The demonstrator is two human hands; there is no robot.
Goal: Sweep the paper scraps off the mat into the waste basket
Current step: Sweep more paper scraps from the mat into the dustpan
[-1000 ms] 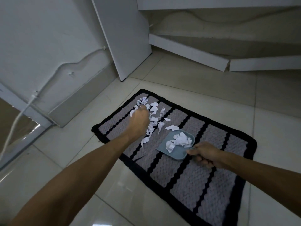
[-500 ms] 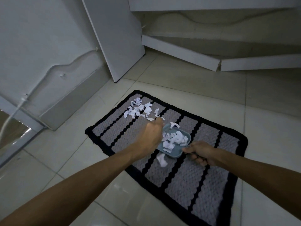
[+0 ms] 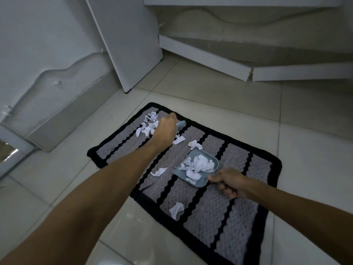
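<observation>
A grey mat (image 3: 208, 209) with black stripes and a black border lies on the tiled floor. White paper scraps (image 3: 148, 127) cluster at its far left corner, and single scraps (image 3: 176, 210) lie nearer me. My right hand (image 3: 228, 181) grips the handle of a light blue dustpan (image 3: 198, 183) that rests on the mat, with a heap of scraps in it. My left hand (image 3: 166, 129) is over the far scraps, closed around a small blue brush (image 3: 181, 124) whose end sticks out past the fingers. No waste basket is in view.
A white door panel (image 3: 129, 44) leans against the wall beyond the mat. White baseboards (image 3: 204, 60) run along the far wall. A low grey ledge (image 3: 70, 115) lines the left wall. Glossy floor tiles surround the mat.
My left hand went from the dustpan's mouth back out to the far scraps. More scraps lie in the dustpan, and stray pieces have landed on the near part of the mat.
</observation>
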